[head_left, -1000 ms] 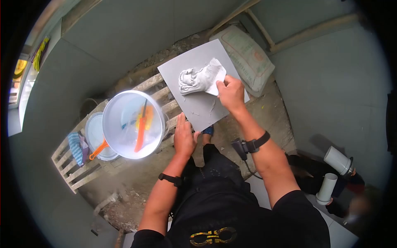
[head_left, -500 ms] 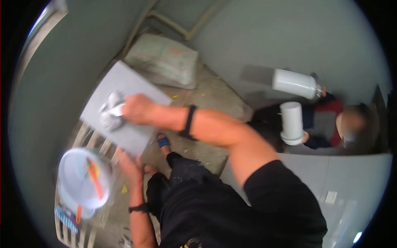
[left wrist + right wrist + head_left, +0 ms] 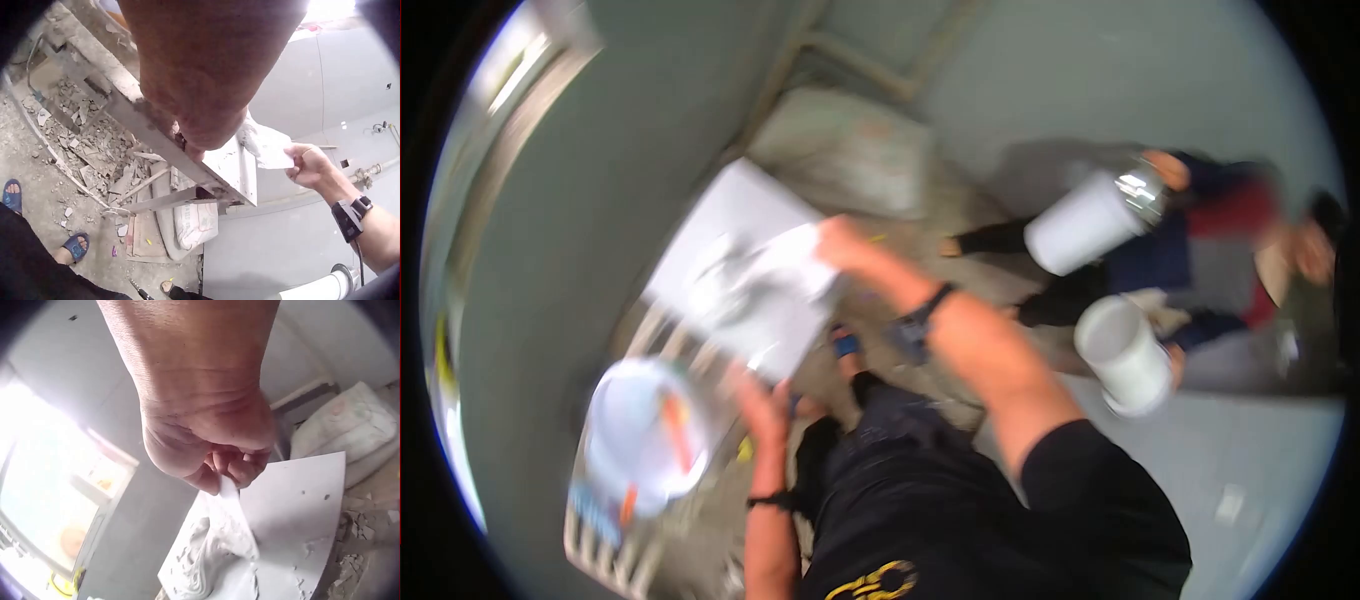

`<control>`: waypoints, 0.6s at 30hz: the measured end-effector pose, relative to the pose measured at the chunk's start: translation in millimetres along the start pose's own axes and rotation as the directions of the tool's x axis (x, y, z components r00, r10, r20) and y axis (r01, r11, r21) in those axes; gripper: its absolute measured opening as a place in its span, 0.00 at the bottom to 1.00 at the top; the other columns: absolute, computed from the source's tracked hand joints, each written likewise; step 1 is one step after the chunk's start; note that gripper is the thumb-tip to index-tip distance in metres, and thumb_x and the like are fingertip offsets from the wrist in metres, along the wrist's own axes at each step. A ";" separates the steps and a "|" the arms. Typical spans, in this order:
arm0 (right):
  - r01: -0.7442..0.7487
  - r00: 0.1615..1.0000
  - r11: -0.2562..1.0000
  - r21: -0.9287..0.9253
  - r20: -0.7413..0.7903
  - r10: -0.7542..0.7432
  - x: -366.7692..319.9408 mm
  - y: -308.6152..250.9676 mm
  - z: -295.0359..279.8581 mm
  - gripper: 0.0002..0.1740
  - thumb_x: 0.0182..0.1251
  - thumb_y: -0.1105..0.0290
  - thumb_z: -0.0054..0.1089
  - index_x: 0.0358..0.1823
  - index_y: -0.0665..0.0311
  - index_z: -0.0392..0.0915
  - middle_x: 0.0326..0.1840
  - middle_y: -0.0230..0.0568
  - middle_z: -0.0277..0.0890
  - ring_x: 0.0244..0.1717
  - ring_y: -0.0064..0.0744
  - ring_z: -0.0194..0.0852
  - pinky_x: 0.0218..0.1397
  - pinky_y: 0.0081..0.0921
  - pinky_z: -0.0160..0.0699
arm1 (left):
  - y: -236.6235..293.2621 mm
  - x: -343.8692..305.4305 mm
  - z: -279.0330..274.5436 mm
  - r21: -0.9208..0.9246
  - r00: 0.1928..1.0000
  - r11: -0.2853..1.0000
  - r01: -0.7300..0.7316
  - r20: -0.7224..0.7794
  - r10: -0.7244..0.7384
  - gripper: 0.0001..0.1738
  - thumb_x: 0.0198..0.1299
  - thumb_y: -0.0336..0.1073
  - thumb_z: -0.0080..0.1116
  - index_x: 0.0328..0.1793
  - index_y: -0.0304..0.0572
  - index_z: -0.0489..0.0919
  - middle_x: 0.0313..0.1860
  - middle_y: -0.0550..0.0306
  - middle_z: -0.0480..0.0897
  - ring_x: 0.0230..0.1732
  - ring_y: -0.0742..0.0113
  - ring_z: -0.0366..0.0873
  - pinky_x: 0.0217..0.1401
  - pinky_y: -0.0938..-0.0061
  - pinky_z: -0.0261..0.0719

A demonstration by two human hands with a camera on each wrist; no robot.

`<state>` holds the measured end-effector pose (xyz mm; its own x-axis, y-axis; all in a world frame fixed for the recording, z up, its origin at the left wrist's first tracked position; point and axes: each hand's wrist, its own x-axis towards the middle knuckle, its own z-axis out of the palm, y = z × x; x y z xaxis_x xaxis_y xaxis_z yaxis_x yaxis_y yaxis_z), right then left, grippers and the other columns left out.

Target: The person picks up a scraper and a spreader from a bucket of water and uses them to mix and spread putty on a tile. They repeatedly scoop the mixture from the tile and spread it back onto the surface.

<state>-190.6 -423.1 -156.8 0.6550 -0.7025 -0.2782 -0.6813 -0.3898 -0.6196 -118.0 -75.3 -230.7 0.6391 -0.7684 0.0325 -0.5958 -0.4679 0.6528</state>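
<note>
A white flat scraper (image 3: 230,509) is pinched between the thumb and fingers of my right hand (image 3: 212,447). Its blade lies against a thick mound of white paste (image 3: 199,565) on the square board (image 3: 284,509). Blurred in the head view, my right hand (image 3: 840,245) is at the board's right side, over the board (image 3: 790,325). My left hand (image 3: 760,403) touches the board's near corner, fingers extended and thumb apart; in the left wrist view the wrist hides most of that hand (image 3: 203,128).
Left of the board, a white bucket (image 3: 625,440) holding an orange-handled tool stands on a slatted bench (image 3: 587,535). A filled sack (image 3: 840,150) lies behind the board. At right, another person (image 3: 1200,250) holds two white cylinders (image 3: 1080,222).
The head view has swung and blurred, bringing the other person more into sight. My right hand has drawn the scraper toward the board's right edge; my left hand stays by the near corner.
</note>
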 end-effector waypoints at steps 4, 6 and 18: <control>-0.038 0.999 0.985 0.168 -0.005 0.039 -9.4 -4.7 -9.9 0.09 0.53 0.71 0.61 0.32 0.64 0.88 0.29 0.54 0.85 0.29 0.45 0.87 0.36 0.41 0.82 | 41.5 4.9 -33.1 -0.081 0.998 0.995 0.054 -0.007 -0.054 0.37 0.46 0.30 0.79 0.61 0.30 0.71 0.79 0.28 0.63 0.79 0.30 0.60 0.80 0.52 0.62; 0.023 1.000 0.982 0.190 -0.010 -0.021 15.9 -10.9 8.0 0.11 0.54 0.71 0.60 0.36 0.65 0.88 0.32 0.57 0.84 0.34 0.52 0.86 0.41 0.42 0.82 | 42.7 12.4 -37.8 -0.080 0.993 0.991 0.106 0.052 -0.102 0.32 0.46 0.31 0.80 0.55 0.32 0.73 0.79 0.27 0.62 0.80 0.29 0.59 0.79 0.51 0.63; 0.742 0.669 0.564 -0.361 0.347 -0.658 3.6 -112.6 6.3 0.04 0.57 0.72 0.58 0.34 0.60 0.79 0.34 0.51 0.84 0.38 0.54 0.84 0.44 0.47 0.85 | 43.1 12.4 -30.9 -0.091 0.990 0.985 0.144 0.021 -0.143 0.33 0.43 0.31 0.81 0.52 0.33 0.72 0.80 0.29 0.62 0.80 0.30 0.60 0.78 0.52 0.65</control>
<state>-109.5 -378.0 -92.7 0.9994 -0.0067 -0.0334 -0.0161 -0.9566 -0.2909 -120.7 -91.5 -178.7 0.7074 -0.7026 -0.0769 -0.4509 -0.5323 0.7165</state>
